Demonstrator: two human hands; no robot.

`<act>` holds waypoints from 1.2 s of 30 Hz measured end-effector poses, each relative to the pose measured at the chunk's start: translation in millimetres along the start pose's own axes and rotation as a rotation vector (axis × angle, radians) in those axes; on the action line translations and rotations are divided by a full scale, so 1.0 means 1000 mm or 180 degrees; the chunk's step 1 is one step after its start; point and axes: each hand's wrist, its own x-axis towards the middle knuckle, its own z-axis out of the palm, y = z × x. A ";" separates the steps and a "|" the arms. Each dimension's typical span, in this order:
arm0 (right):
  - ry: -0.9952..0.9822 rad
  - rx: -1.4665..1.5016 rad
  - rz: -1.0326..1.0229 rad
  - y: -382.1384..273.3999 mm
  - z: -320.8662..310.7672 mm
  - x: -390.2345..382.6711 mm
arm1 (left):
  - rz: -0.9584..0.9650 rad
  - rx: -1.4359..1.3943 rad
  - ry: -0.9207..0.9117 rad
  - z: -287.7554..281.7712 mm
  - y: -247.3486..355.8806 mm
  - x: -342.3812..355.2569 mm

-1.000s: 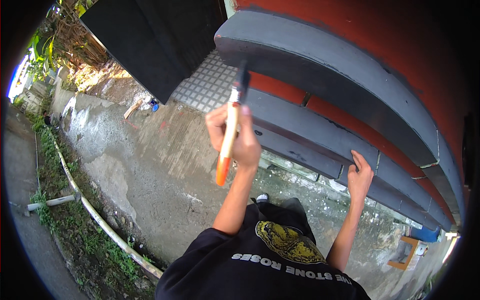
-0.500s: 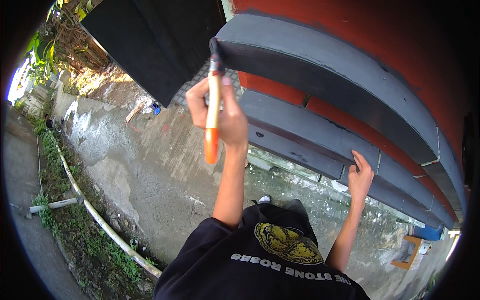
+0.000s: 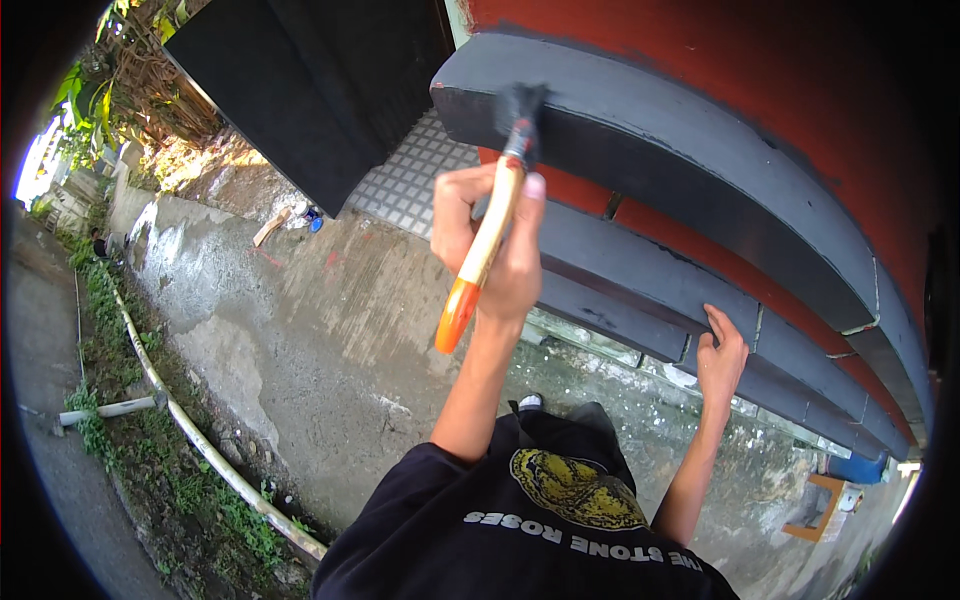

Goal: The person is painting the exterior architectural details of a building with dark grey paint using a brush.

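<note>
My left hand [image 3: 492, 240] is closed around a paintbrush [image 3: 485, 240] with a pale wooden handle tipped in orange. Its dark, motion-blurred bristles lie against the front edge of the top grey ledge [image 3: 640, 95], a little in from the ledge's left end. Paint on that ledge is grey, darker along the front face. Over on the right, my right hand [image 3: 722, 358] holds nothing, its fingers apart and its fingertips at the edge of a lower grey ledge [image 3: 650, 270].
A red wall [image 3: 640, 30] rises behind the ledges. To the left stand a black panel [image 3: 310, 90] and a tiled floor [image 3: 415, 175]. Lower left, a long pale pipe [image 3: 200, 440] runs beside plants. An orange-brown frame [image 3: 815, 508] and a blue container [image 3: 855, 468] are at right.
My left hand has moved right with the paintbrush, taking the bristles from the top ledge's left end along its front edge. The handle now tilts more. My right hand has barely moved.
</note>
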 end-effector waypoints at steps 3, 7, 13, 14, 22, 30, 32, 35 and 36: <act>0.0025 0.0025 0.0085 0.004 -0.003 -0.001 | -0.0272 -0.0962 -0.0390 -0.004 0.004 -0.005; 0.0039 0.0197 -0.0001 0.014 -0.004 0.000 | -0.0378 -0.1290 -0.0254 -0.025 -0.030 0.036; 0.0024 0.0109 -0.0081 0.003 -0.008 -0.002 | -0.0044 -0.0253 0.0526 -0.069 -0.055 0.084; 0.0011 0.0063 -0.0069 0.003 -0.008 -0.002 | -0.0087 -0.0493 0.0622 -0.070 -0.051 0.079; 0.0001 0.0275 -0.0055 0.015 -0.006 0.001 | -0.0225 -0.0292 0.0388 -0.052 -0.056 0.077; 0.0014 0.0239 -0.0097 0.013 -0.006 0.000 | -0.0100 -0.1283 -0.0033 -0.040 -0.033 0.059; -0.0019 0.0269 -0.0060 0.010 -0.008 0.000 | -0.0300 -0.0935 0.0370 -0.040 -0.047 0.067; -0.0033 0.0234 0.0024 0.009 -0.007 0.000 | -0.0290 -0.0612 0.0595 -0.050 -0.045 0.066; -0.0036 0.0175 0.0042 0.009 -0.006 0.001 | -0.0269 -0.1021 0.0499 -0.047 -0.042 0.062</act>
